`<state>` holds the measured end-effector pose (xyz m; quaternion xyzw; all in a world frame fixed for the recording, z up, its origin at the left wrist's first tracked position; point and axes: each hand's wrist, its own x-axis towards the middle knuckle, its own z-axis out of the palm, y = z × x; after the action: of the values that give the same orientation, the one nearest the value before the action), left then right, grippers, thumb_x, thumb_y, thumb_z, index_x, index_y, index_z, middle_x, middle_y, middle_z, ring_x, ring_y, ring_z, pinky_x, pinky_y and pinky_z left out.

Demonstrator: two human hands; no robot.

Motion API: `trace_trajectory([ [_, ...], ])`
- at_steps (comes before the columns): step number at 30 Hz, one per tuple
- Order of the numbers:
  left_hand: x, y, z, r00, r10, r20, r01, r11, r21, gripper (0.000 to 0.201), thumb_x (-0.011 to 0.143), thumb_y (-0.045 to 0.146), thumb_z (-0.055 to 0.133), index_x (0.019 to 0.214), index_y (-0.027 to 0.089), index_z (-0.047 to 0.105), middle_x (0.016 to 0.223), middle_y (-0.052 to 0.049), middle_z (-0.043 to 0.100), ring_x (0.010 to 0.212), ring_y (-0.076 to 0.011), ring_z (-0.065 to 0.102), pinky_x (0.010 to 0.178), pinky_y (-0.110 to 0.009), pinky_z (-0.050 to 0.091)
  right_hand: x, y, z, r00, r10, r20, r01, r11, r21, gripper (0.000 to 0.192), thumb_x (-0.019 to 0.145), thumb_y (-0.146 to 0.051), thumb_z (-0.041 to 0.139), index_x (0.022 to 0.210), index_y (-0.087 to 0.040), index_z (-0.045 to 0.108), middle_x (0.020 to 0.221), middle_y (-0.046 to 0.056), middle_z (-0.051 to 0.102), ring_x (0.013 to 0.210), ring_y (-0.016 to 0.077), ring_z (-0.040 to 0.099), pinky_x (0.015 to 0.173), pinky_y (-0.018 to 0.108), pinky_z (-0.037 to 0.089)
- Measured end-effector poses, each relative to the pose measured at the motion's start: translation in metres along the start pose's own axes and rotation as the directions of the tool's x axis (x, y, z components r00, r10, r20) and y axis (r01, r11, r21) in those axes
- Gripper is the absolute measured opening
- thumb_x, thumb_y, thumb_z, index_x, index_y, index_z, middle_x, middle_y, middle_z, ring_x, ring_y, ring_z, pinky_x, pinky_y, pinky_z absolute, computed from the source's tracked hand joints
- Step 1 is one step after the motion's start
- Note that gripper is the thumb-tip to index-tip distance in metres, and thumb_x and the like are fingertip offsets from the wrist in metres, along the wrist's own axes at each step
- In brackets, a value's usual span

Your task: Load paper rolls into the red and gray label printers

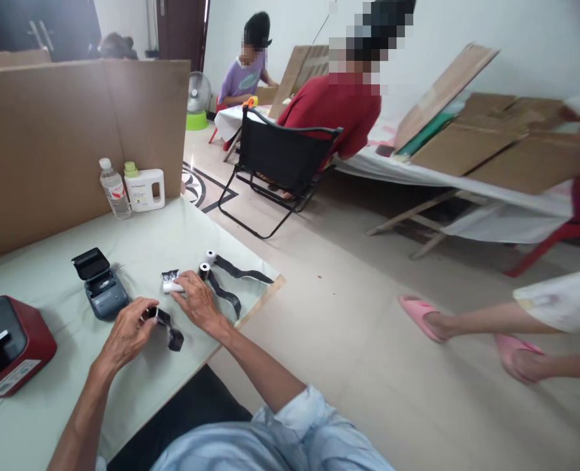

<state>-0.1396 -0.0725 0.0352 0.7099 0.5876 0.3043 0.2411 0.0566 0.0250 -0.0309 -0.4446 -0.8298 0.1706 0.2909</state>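
I see left hand (127,330) pinching black strip (169,332) | right hand (196,302) spread flat, fingers pressing white roll (172,285) | both on counter (49,275)

Red printer (5,343) cut off by left edge. Label print on jug (145,189) and bottle (115,190) too small to read. Strip (165,326) partly hidden under left hand (129,332); white roll (172,282) partly covered by right hand (199,302). Passer-by's legs (490,327) cut by right edge. Far table (466,176) blurred at right.
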Motion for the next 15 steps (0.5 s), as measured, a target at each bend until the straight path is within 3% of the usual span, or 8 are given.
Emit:
trace_trajectory([
  [7,0.015,0.002,0.007,0.999,0.026,0.031,-0.026,1.0,0.013,0.026,0.091,0.02,0.057,0.111,0.022,0.072,0.097,-0.005,0.07,0.083,-0.0197,0.066,0.077,-0.034,0.056,0.007,0.003,-0.003,0.998,0.03,0.051,-0.033,0.997,0.065,0.018,0.102,-0.027,0.062,0.12,-0.023,0.066,0.117,0.007,0.067,0.103,0.0206,0.067,0.085,0.029,0.052],
  [12,0.004,0.007,0.007,0.993,0.023,-0.117,-0.033,0.996,-0.082,0.024,0.095,0.021,0.055,0.113,0.022,0.071,0.111,-0.008,0.071,0.091,-0.019,0.068,0.072,-0.03,0.058,0.01,-0.002,-0.006,0.996,0.048,0.075,-0.05,0.998,0.026,0.015,0.103,-0.029,0.061,0.116,-0.022,0.067,0.118,0.008,0.066,0.099,0.0204,0.067,0.081,0.028,0.052],
  [15,-0.003,0.009,0.002,0.975,0.019,-0.219,-0.049,0.99,-0.131,0.023,0.094,0.021,0.058,0.113,0.022,0.072,0.113,-0.009,0.07,0.097,-0.0196,0.068,0.078,-0.031,0.062,0.004,-0.006,-0.012,0.999,0.046,-0.015,-0.044,0.996,0.083,0.025,0.101,-0.027,0.061,0.125,-0.021,0.067,0.126,0.011,0.066,0.1,0.0225,0.068,0.083,0.031,0.055],
])
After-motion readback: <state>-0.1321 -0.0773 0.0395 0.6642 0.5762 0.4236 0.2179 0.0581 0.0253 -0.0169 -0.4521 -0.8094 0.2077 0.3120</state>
